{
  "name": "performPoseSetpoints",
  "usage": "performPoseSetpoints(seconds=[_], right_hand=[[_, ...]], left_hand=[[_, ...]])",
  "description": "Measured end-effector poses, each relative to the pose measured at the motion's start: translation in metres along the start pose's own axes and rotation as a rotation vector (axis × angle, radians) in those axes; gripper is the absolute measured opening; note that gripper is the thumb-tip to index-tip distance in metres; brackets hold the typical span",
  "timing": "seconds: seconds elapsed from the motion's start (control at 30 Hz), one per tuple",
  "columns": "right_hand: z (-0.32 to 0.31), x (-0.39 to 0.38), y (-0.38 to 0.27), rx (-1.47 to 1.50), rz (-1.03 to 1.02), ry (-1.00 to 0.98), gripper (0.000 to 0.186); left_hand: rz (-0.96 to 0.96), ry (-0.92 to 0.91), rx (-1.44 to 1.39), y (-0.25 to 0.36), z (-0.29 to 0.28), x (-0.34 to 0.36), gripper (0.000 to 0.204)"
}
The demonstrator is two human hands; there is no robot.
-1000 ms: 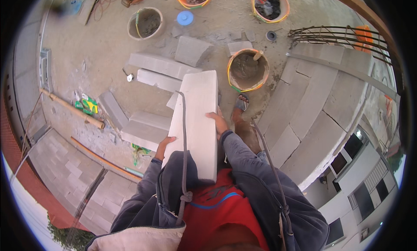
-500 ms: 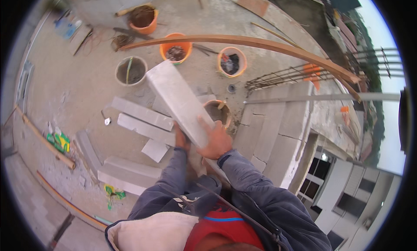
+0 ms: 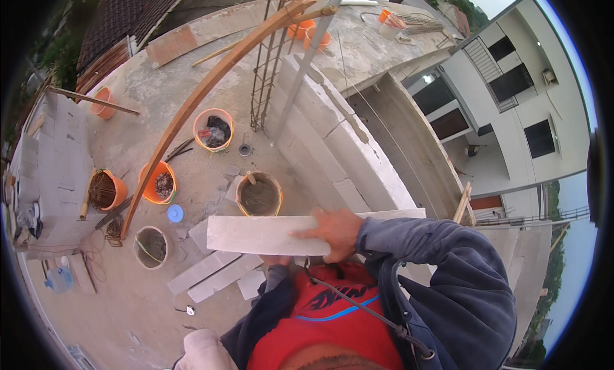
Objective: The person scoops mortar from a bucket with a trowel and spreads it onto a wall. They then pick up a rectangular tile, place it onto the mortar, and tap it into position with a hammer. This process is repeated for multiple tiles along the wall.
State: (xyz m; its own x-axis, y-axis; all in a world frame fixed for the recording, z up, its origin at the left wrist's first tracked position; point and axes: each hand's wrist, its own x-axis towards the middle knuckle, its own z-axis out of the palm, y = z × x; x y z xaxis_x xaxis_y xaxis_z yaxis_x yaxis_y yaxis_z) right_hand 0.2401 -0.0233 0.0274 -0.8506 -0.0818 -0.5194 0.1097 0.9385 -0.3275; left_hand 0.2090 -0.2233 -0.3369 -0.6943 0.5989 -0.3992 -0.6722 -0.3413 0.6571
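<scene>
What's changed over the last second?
The pale block swung from pointing away to lying crosswise in view; the view turned right, toward the block wall. Neither hand visibly let go: right hand on it, left hand mostly hidden beneath. Mortar bucket and floor blocks stayed put.

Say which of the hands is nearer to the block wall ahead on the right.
Right. The right hand, on the held block, has the block wall ahead of it; the left hand, mostly hidden at the block's lower edge, is farther left, away from the wall.
</scene>
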Motion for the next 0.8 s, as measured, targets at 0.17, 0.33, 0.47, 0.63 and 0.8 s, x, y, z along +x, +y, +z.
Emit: performPoseSetpoints(seconds=[0.17,0.33,0.47,0.63,0.8], right_hand=[[-0.063,-0.121,-0.005,-0.047,0.307,0.197,0.102],[-0.115,-0.223,0.009,-0.062,0.573,0.644,0.112],[-0.175,-0.259,0.053,-0.183,0.561,0.834,0.108],[-0.193,-0.271,0.175,-0.114,0.636,0.907,0.106],[-0.2,-0.192,0.292,0.034,0.653,0.864,0.099]], left_hand=[[-0.18,-0.313,-0.445,0.036,0.141,0.047,0.067],[-0.477,-0.568,-0.629,0.129,0.383,0.079,0.106],[-0.183,-0.472,-0.258,0.138,0.531,0.123,0.1],[0.225,-0.277,0.42,0.131,0.619,0.146,0.096],[0.235,-0.547,0.603,0.085,0.62,0.137,0.104]])
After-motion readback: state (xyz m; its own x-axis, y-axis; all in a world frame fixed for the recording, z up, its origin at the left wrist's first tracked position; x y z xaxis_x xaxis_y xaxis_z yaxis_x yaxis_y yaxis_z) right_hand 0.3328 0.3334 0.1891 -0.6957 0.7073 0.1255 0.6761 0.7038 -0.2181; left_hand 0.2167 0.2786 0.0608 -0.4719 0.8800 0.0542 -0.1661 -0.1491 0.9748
